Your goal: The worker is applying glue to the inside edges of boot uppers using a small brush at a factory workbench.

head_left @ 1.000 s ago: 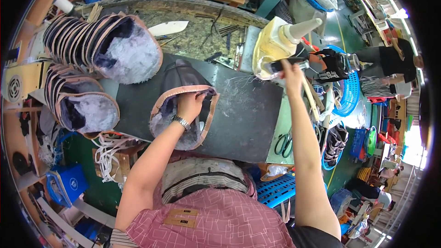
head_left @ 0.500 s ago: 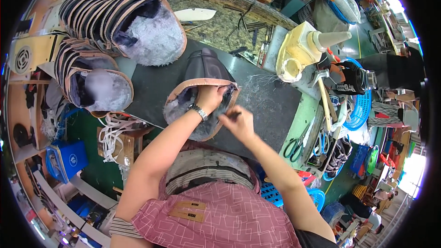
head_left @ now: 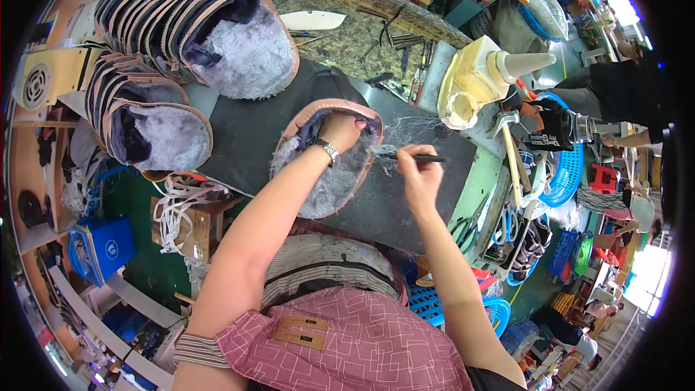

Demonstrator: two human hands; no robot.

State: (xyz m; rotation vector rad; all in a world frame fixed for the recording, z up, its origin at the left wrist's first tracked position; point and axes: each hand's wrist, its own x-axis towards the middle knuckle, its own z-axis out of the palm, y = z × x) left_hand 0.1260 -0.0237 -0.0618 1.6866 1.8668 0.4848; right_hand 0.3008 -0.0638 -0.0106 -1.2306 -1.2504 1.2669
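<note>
A fur-lined slipper (head_left: 333,195) with a dark upper and a tan stitched edge lies on the black work mat (head_left: 413,210), its opening towards me. My left hand (head_left: 342,132) reaches into the opening and grips the slipper at the upper's inner side; some fingers are hidden inside. Just right of the slipper's edge, my right hand (head_left: 421,177) is closed round a slim dark tool (head_left: 427,158), whose exact kind I cannot make out. At the tool's tip, a tuft of grey-blue fluff (head_left: 382,150) sits against the slipper's edge.
Two stacks of similar slippers (head_left: 242,54) (head_left: 170,137) stand at the left. A cream machine part with a cone (head_left: 478,76) is at the back right. Scissors (head_left: 465,232) and a hammer (head_left: 509,141) lie along the right edge. Loose threads (head_left: 416,124) lie on the mat.
My right hand has moved right, and the dark tool now shows with fluff at its tip. The slipper has shifted slightly right and turned, with my left hand still inside.
</note>
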